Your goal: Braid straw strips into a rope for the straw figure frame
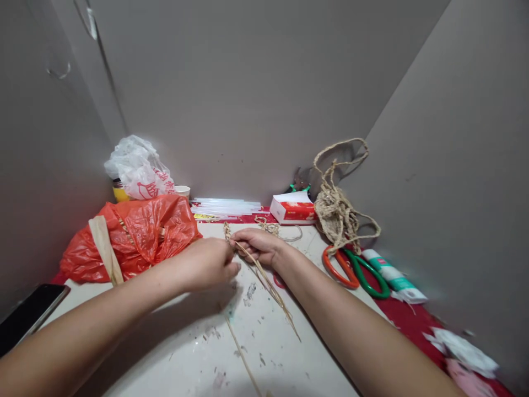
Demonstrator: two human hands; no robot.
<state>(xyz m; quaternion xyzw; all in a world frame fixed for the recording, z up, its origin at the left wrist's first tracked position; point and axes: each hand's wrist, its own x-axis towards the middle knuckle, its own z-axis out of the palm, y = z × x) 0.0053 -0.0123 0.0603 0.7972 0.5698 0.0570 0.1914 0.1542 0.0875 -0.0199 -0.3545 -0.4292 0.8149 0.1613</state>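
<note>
My right hand (259,246) is closed, pinching a short braided straw cord (227,230) where loose straw strands (273,289) leave it and trail toward me over the white tabletop (198,353). Right beside it, my left hand (210,266) is closed at the same spot, fingers curled round the straw; the back of the hand hides most of that grip. Below it a single long straw strand (239,347) runs to the near edge of view, its upper end blurred near the left hand.
At left are a red plastic bag (152,231), a phone (33,314) and a white plastic bag (140,165). Clear sticks (227,206) and a red-white box (293,208) line the back. At right are a braided rope bundle (336,212), orange-and-green-handled scissors (343,270) and a white-green packet (392,275).
</note>
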